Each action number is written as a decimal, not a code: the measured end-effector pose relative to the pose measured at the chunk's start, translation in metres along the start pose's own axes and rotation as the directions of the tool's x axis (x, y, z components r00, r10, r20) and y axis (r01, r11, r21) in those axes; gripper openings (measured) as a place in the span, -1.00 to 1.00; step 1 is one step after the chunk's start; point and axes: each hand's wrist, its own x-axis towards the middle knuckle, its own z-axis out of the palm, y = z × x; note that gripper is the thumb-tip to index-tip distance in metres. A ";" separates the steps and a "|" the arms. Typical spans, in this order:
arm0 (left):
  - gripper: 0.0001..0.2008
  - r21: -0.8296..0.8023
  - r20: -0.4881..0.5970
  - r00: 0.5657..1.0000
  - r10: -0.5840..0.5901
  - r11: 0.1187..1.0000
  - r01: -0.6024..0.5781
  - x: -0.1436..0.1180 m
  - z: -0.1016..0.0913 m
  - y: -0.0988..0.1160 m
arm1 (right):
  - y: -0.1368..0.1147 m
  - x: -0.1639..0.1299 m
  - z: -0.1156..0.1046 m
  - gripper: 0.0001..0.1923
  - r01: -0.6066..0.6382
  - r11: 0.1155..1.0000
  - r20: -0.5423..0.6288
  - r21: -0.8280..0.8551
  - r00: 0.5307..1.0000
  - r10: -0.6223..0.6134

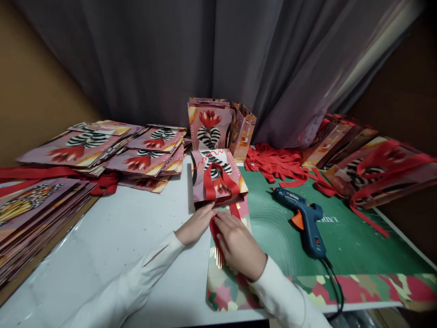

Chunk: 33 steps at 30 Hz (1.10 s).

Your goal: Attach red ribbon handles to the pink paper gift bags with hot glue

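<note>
A pink paper gift bag (pixel 201 182) with a zebra-stripe and red flower print lies in front of me, its mouth facing my hands. A loop of red ribbon (pixel 209 184) lies across its upper face. At the mouth's lower edge, my left hand (pixel 196 224) has its fingers pressed together on the bag. My right hand (pixel 241 241) is closed beside it, with red ribbon under its fingers; its palm is hidden. The fingertips of both hands nearly meet. To the right, a blue glue gun (pixel 309 218) with an orange trigger lies on a green mat (pixel 273 237).
Stacked flat bags (pixel 78 146) and a tall pile of printed bags (pixel 37 218) occupy the left side. Upright bags (pixel 210 120) stand behind. A heap of red ribbons (pixel 276 161) and ribboned bags (pixel 375 173) lie right. The glue gun's cord (pixel 337 287) crosses the mat's front edge.
</note>
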 end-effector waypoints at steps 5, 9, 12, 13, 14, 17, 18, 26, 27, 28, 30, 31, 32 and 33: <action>-0.50 0.162 0.125 0.990 0.057 0.984 -0.077 0.002 0.005 0.012 | 0.024 -0.023 -0.019 -0.44 -0.044 0.998 -0.081 -0.053 0.996 0.040; -0.49 0.323 0.159 0.986 0.047 0.941 -0.097 0.000 0.007 0.022 | 0.041 -0.015 -0.016 -0.43 -0.010 0.993 -0.060 -0.120 0.998 0.002; -0.48 0.430 0.157 0.987 0.023 0.898 -0.089 -0.004 0.010 0.028 | 0.051 0.005 -0.009 -0.49 -0.031 0.981 -0.025 -0.194 0.999 0.027; -0.48 0.459 0.154 0.988 0.015 0.885 -0.085 -0.006 0.010 0.029 | 0.053 0.012 -0.006 -0.50 -0.039 0.975 -0.018 -0.218 0.999 0.036; -0.48 0.484 0.151 0.988 0.007 0.871 -0.081 -0.007 0.011 0.031 | 0.055 0.017 -0.004 -0.50 -0.044 0.970 -0.017 -0.239 0.999 0.041; -0.48 0.540 0.142 0.990 0.000 0.838 -0.078 -0.011 0.012 0.034 | 0.054 0.025 0.003 -0.53 -0.064 0.953 -0.050 -0.296 0.997 0.051; -0.49 0.552 0.141 0.990 0.005 0.830 -0.083 -0.011 0.013 0.034 | 0.053 0.026 0.004 -0.55 -0.077 0.946 -0.069 -0.314 0.996 0.058; -0.51 0.584 0.138 0.989 0.057 0.802 -0.128 -0.011 0.011 0.027 | 0.044 0.029 0.005 -0.68 -0.143 0.937 -0.110 -0.319 0.987 0.114; -0.51 0.581 0.138 0.988 0.065 0.803 -0.134 -0.011 0.011 0.025 | 0.046 0.029 0.005 -0.69 -0.145 0.939 -0.111 -0.310 0.987 0.116; -0.51 0.579 0.136 0.988 0.072 0.804 -0.138 -0.011 0.011 0.024 | 0.048 0.029 0.004 -0.69 -0.148 0.942 -0.115 -0.301 0.986 0.119; -0.51 0.574 0.131 0.988 0.078 0.807 -0.140 -0.010 0.011 0.021 | 0.052 0.028 0.004 -0.69 -0.161 0.943 -0.127 -0.290 0.984 0.129; -0.51 0.571 0.132 0.988 0.080 0.809 -0.141 -0.010 0.010 0.020 | 0.055 0.027 0.005 -0.68 -0.172 0.944 -0.136 -0.282 0.981 0.138; -0.51 0.567 0.134 0.988 0.079 0.812 -0.142 -0.010 0.010 0.019 | 0.056 0.027 0.005 -0.67 -0.183 0.945 -0.145 -0.271 0.978 0.148; -0.52 0.562 0.137 0.988 0.077 0.815 -0.142 -0.010 0.009 0.018 | 0.057 0.026 0.006 -0.66 -0.193 0.946 -0.151 -0.259 0.976 0.157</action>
